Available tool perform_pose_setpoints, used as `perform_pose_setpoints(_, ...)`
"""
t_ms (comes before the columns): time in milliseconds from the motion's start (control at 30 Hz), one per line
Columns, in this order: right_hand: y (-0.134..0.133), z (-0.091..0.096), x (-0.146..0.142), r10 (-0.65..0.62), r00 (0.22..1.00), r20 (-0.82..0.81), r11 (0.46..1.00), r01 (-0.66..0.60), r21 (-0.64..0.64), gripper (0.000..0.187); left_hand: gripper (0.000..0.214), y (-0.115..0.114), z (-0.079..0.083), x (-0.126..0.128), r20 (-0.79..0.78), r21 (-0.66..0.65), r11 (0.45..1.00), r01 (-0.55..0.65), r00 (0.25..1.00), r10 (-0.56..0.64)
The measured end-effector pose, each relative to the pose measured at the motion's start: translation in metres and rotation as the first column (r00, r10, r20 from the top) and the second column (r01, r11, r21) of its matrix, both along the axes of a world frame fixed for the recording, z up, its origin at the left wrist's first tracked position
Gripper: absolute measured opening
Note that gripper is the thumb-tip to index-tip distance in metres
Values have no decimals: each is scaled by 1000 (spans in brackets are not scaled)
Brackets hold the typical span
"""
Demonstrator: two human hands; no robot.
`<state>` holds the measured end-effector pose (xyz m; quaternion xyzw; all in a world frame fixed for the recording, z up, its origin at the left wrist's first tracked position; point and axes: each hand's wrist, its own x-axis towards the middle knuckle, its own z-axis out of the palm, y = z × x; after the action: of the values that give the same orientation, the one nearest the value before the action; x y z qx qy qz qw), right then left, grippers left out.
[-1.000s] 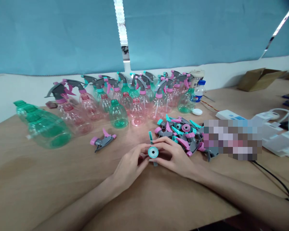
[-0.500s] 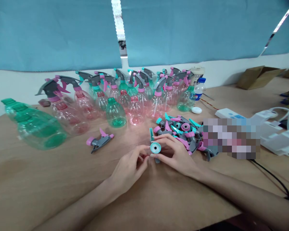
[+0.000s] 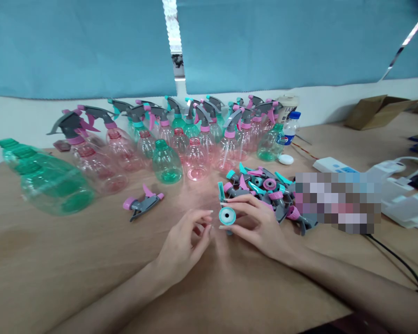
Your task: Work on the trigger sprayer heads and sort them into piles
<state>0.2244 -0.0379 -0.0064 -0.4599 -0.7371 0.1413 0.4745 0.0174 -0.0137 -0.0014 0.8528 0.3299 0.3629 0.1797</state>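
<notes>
My right hand (image 3: 261, 227) grips a trigger spray head (image 3: 227, 215) between thumb and fingers. Its round teal collar faces me, showing a dark hole in the centre, and a teal part sticks up behind. My left hand (image 3: 186, 243) hovers just left of the collar, not touching it, with thumb and fingertips curved and slightly apart; I see nothing held there. Beyond my right hand lies a pile of spray heads (image 3: 270, 184) in grey, pink and teal. One grey and pink spray head (image 3: 144, 204) rests alone on the table to the left.
Several pink and green bottles (image 3: 167, 162) stand along the back, many topped with sprayers. Green bottles (image 3: 55, 185) are at far left. A Pepsi bottle (image 3: 291, 127), a white lid (image 3: 285, 159), power strips (image 3: 337, 167) with cables and a cardboard box (image 3: 378, 112) are rightward.
My left hand has drawn away from the spray head's collar, leaving a small gap. My right hand keeps hold of the spray head. The camera view has shifted slightly.
</notes>
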Motion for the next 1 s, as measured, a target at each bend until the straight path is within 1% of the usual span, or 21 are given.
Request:
perform_pose_setpoints(133, 0, 0, 2, 5, 1000, 11, 1000, -5, 20, 33, 20, 1, 1, 0, -6, -20, 1000, 5, 1000, -6)
perform_pose_setpoints(233, 1, -1, 3, -18, 1000, 25, 1000, 17, 23, 34, 21, 1, 0, 0, -9, -23, 1000, 10, 1000, -10)
perform_pose_setpoints(333, 3, -4, 2, -36, 998, 57, 999, 36, -4, 33, 22, 1, -1, 0, -11, -27, 1000, 16, 1000, -16)
perform_pose_setpoints(433, 5, -10, 0, 33, 992, 124, 996, -22, -86, 34, 20, 1, 0, 1, -34, -48, 999, 20, 999, -21)
perform_pose_setpoints(533, 6, -14, -1, 136, 971, 195, 982, -107, -153, 38, 14, 2, 1, 2, -116, -68, 997, 37, 992, -44)
perform_pose_setpoints(600, 6, -16, -1, 162, 963, 214, 978, -127, -167, 38, 12, 3, 0, 3, -176, -82, 996, 42, 983, -56)
perform_pose_setpoints(667, 6, -16, -1, 157, 967, 198, 979, -127, -157, 36, 14, 5, 0, 3, -208, -90, 995, 43, 976, -61)
perform_pose_setpoints(767, 5, -14, -1, 148, 977, 155, 982, -127, -142, 33, 17, 5, 0, 2, -213, -93, 995, 47, 975, -66)
perform_pose_setpoints(1000, 2, -8, -1, 125, 989, 82, 977, -108, -184, 30, 12, 1, 6, 2, -111, -87, 994, 62, 991, -71)
